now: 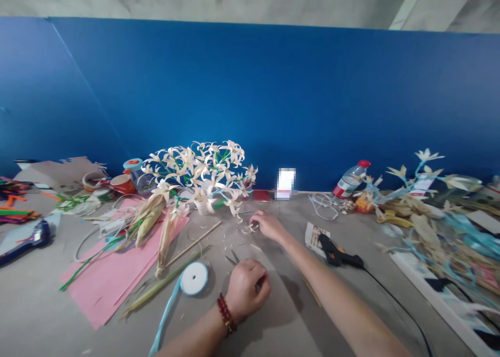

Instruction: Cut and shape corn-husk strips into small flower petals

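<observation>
While the right hand [267,225] is stretched out to the far middle of the table [281,315], its fingertips are brought close to small curled pale strips [249,229], which are strewn on the grey surface in front of the white flower arrangement [203,175]. Fingers are bent inward; whether a strip is pinched or only brushed cannot be told. The left hand [248,285], banded by a beaded bracelet [226,314], is held nearer, curled. Dark pointed blades [233,257] are seen just past its knuckles, and something dark is glimpsed in its hollow; whether they are grasped cannot be told, as the handles are hidden. Risks as judged: with the points left bared between the two hands, a finger could be pricked if the right were drawn back carelessly. Strips so thin could be creased or torn by a hard pinch, or swept aside by a sleeveless forearm. Low blossoms, hung close to the reaching fingers, could be snagged. The ribbon roll [194,278], laid flat beside the left wrist, could be dragged if its loose tail were caught by that arm. The glue gun [339,253] could be tugged if its cord were caught by the right elbow.
</observation>
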### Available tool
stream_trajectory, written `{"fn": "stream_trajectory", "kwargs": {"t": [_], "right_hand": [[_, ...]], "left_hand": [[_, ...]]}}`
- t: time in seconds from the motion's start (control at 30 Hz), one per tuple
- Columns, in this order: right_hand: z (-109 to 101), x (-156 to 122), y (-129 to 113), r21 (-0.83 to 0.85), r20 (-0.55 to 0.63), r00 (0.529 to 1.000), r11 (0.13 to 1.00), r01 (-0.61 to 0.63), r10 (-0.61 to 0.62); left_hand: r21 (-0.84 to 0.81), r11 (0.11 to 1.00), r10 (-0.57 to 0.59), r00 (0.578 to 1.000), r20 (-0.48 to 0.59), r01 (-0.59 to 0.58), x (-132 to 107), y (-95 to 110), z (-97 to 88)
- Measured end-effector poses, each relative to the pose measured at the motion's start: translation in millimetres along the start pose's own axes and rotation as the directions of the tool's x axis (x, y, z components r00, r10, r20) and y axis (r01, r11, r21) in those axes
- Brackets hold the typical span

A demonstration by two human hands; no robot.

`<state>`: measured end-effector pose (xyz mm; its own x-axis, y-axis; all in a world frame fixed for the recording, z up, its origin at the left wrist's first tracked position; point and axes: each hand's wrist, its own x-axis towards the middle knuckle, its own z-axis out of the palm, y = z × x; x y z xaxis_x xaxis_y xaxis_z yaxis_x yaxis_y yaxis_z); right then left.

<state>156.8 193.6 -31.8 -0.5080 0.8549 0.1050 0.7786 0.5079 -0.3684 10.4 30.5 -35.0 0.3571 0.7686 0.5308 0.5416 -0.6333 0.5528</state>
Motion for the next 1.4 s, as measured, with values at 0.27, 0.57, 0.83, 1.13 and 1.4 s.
{"fn": "stream_trajectory", "kwargs": {"t": [0.27,0.57,0.83,1.13,1.4], "right_hand": [[11,12,-2,0.112,-0.028,0.992,0.985,0.128,-0.125],[17,14,8,0.198,-0.072,0.989,0.970,0.143,-0.131],[18,15,4,0.231,-0.078,0.988,0.962,0.148,-0.133],[4,-1,17,0.233,-0.065,0.996,0.970,0.075,-0.061],[-4,-38,-10,0.168,-0.047,0.999,0.986,0.019,-0.011]], "left_hand": [[-0.011,1.000,-0.019,1.000,0.013,0.019,-1,-5,1.3],[-0.039,0.999,-0.026,1.000,0.015,0.026,0,-4,-2.4],[-0.016,0.999,-0.044,0.999,0.003,0.044,0,-10,-0.3],[-0.008,1.000,-0.012,0.999,0.036,0.013,-1,-6,1.3],[-0.048,0.998,0.043,0.999,0.027,-0.041,-3,-7,1.5]]}}
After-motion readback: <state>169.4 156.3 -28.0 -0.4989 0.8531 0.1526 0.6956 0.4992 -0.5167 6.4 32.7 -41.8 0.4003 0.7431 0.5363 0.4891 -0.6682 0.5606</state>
